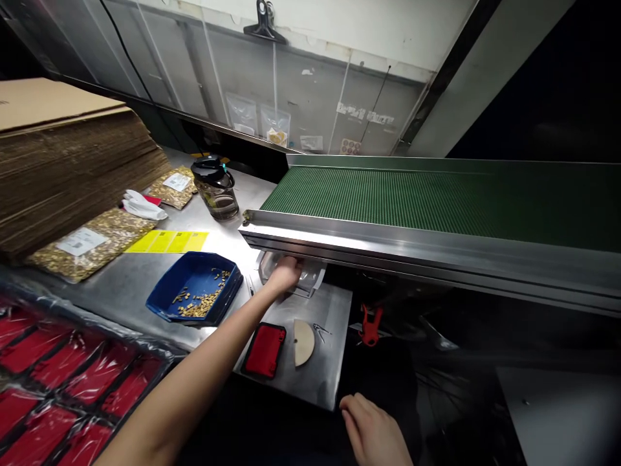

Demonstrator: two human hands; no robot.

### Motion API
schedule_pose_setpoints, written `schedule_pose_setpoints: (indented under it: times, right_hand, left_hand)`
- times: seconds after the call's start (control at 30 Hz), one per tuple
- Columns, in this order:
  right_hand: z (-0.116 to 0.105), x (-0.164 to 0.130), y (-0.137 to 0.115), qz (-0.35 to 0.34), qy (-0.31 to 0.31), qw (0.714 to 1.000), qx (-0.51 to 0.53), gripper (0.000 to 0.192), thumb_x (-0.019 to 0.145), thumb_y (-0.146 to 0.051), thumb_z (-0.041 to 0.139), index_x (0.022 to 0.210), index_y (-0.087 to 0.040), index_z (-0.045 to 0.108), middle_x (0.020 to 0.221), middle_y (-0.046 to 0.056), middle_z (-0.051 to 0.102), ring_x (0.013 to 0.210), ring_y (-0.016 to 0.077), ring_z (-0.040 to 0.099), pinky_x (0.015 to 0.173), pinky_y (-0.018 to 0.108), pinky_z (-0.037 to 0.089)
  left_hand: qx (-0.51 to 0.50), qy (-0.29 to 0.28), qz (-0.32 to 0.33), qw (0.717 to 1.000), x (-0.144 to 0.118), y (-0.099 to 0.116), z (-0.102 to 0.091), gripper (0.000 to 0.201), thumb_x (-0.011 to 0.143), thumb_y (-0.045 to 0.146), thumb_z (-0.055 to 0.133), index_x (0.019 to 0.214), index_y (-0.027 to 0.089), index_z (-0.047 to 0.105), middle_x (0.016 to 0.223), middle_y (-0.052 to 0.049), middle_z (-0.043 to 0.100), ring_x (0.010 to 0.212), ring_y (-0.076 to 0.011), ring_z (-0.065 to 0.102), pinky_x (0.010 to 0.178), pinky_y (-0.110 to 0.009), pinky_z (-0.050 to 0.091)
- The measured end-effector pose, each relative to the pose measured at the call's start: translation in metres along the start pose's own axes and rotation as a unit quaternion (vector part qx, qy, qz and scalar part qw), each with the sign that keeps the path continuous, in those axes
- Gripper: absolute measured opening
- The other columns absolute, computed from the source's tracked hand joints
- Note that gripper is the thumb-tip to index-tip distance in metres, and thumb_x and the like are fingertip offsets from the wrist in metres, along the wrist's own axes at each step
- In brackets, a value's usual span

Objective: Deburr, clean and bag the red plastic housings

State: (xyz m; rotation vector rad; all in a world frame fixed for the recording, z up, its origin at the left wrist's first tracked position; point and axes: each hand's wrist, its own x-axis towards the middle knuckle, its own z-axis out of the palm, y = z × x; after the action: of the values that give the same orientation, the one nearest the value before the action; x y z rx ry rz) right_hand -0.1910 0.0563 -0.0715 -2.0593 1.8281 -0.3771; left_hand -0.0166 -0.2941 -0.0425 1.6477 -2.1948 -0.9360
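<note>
My left hand (285, 274) reaches under the near edge of the conveyor, at a clear plastic container or bag (310, 277) on the metal table. Its fingers look curled together, and what they hold, if anything, is hidden. My right hand (372, 428) is low in front of the table corner, fingers together and loosely curled, with nothing seen in it. Near my left forearm lie a red piece in a black frame (264, 350), a beige half-disc (303, 343) and small metal tweezers (321, 330). Left of the arm stands a blue tray (167, 291) with small golden pieces (204, 303).
A green ribbed conveyor belt (378, 197) with a metal rail (388, 243) crosses above the table. A lidded jug (218, 194), yellow labels (169, 242), filled bags (92, 243), white gloves (143, 205) and stacked cardboard (72, 175) stand left. Plastic-covered red pieces (63, 382) lie lower left.
</note>
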Motion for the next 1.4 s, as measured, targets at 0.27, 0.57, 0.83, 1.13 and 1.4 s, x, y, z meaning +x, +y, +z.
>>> schedule_pose_setpoints:
  times: [0.27, 0.57, 0.83, 1.13, 1.4]
  right_hand:
    - [-0.033, 0.009, -0.033, 0.148, 0.067, 0.942, 0.295, 0.029, 0.105, -0.041, 0.045, 0.101, -0.026, 0.069, 0.093, 0.004, 0.073, 0.084, 0.0189, 0.072, 0.073, 0.024, 0.055]
    - [-0.073, 0.067, -0.042, 0.135, -0.030, 0.952, 0.272, 0.034, 0.099, -0.047, 0.056, 0.075, -0.022, 0.058, 0.072, -0.002, 0.063, 0.065, 0.0148, 0.055, 0.061, 0.023, 0.037]
    - [-0.061, 0.036, -0.030, 0.256, 0.030, 0.934, 0.249, 0.039, 0.096, -0.043, 0.054, 0.064, -0.023, 0.044, 0.057, -0.004, 0.049, 0.054, 0.0124, 0.043, 0.053, 0.025, 0.029]
    - [-0.049, 0.025, -0.033, 0.193, 0.050, 0.980, 0.021, 0.010, 0.088, -0.022, 0.056, 0.078, -0.025, 0.055, 0.079, 0.003, 0.066, 0.068, 0.0198, 0.059, 0.057, 0.029, 0.031]
    - [-0.061, 0.043, -0.042, 0.184, -0.126, 0.942, 0.251, 0.020, 0.086, -0.042, 0.072, 0.077, -0.024, 0.065, 0.071, -0.004, 0.063, 0.065, 0.0147, 0.057, 0.060, 0.025, 0.038]
  left_hand:
    - [-0.259, -0.048, 0.050, 0.963, -0.126, 0.030, -0.009, 0.036, 0.101, 0.048, 0.046, 0.079, 0.021, 0.054, 0.077, 0.001, 0.054, 0.077, -0.0176, 0.051, 0.072, -0.027, 0.042]
    - [-0.470, -0.236, -0.067, 0.848, -0.208, 0.055, 0.048, 0.052, 0.089, 0.065, 0.061, 0.073, 0.017, 0.056, 0.068, 0.001, 0.047, 0.063, -0.0126, 0.038, 0.061, -0.025, 0.033]
    - [-0.493, -0.235, -0.103, 0.831, -0.218, 0.047, 0.049, 0.042, 0.085, 0.060, 0.065, 0.080, 0.020, 0.052, 0.076, 0.000, 0.052, 0.071, -0.0160, 0.049, 0.068, -0.028, 0.043]
    - [-0.244, 0.008, 0.007, 0.970, -0.215, 0.048, 0.049, 0.020, 0.076, 0.014, 0.052, 0.070, 0.024, 0.036, 0.072, 0.002, 0.042, 0.069, -0.0184, 0.040, 0.065, -0.030, 0.031]
    - [-0.240, -0.215, -0.063, 0.944, -0.291, 0.006, 0.047, 0.013, 0.075, 0.010, 0.056, 0.075, 0.022, 0.049, 0.074, 0.002, 0.051, 0.071, -0.0164, 0.044, 0.066, -0.027, 0.033]
